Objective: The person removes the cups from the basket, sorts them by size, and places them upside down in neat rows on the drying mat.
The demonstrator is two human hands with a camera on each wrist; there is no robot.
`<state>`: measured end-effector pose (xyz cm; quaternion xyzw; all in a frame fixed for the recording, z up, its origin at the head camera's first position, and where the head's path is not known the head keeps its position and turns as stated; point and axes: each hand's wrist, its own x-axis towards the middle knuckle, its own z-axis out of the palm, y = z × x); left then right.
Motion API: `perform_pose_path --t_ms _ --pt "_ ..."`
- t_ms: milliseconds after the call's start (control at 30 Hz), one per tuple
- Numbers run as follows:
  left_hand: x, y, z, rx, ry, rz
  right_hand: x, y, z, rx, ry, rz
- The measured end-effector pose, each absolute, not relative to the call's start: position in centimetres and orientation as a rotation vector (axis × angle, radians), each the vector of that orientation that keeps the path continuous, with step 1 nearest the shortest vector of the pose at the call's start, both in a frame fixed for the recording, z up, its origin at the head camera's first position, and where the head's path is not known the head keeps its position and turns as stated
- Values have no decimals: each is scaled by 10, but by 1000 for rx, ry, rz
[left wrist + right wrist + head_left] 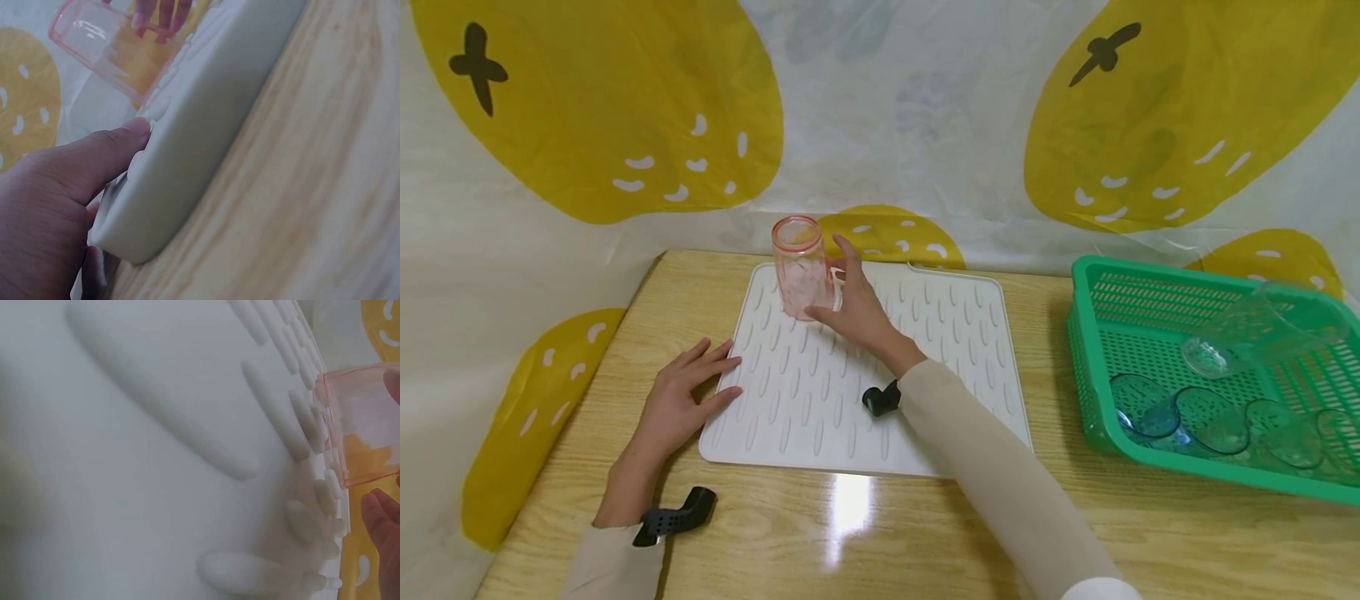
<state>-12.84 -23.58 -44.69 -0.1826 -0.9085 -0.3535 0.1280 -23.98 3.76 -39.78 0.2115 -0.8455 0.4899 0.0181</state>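
head view: your left hand (681, 400) rests loose on the mat (925, 358), your right hand (861, 308) flanks the pink cup (799, 279), grip unclear, so steady it upright!

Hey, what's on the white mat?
On the white mat, a pink glass stands near the far left corner and the left hand touches the left edge. Anything beneath the right sleeve is hidden.
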Motion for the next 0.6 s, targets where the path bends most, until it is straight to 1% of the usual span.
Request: perform_pose_path --t_ms 300,600 --pt "-127 -235 -445 -536 -2647 -1025 -229 48 -381 699 -2473 1634" --pt "-126 -235 -442 -528 -2655 -1032 -215 65 -361 745 -2337 1628"
